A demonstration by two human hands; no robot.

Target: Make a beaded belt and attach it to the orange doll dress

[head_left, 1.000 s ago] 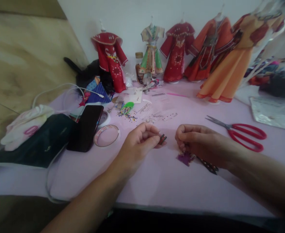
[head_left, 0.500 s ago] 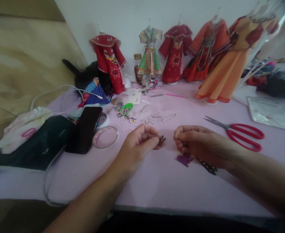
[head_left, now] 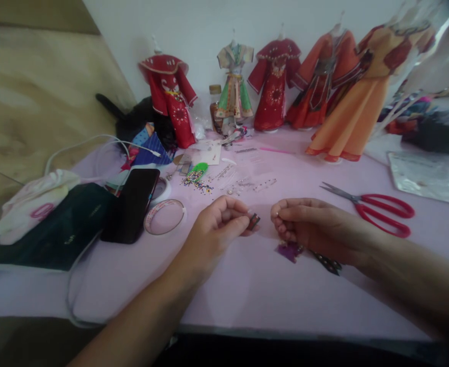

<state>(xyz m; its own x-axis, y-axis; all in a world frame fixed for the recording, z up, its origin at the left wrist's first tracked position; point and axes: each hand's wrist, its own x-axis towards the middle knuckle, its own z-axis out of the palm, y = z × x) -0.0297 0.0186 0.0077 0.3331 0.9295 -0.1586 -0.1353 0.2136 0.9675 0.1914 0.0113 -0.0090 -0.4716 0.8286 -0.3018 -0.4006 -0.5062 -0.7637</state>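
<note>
My left hand (head_left: 224,221) is closed, thumb against fingers, on a small dark piece with a reddish middle (head_left: 254,221), perhaps folded fabric. Just to the right, my right hand (head_left: 300,219) pinches thumb and forefinger together. A tiny pale spot shows at those fingertips; whether it is a bead, a needle end or a nail I cannot make out. Beneath the right hand lies a purple scrap (head_left: 288,251) with a gold-looking edge. A dark strip with light dots (head_left: 326,263) sticks out from under the same hand, partly hidden by it.
Red-handled scissors (head_left: 385,204) lie open at the right. Rolls of tape (head_left: 148,224) and a black phone (head_left: 132,206) are on the left. Loose beads (head_left: 198,184) are scattered by a green dish (head_left: 199,172). Several doll dresses (head_left: 273,97) stand along the wall.
My right hand has turned slightly, and a pale spot now shows at its fingertips. My left hand keeps its hold on the small dark piece. The view has shifted a little.
</note>
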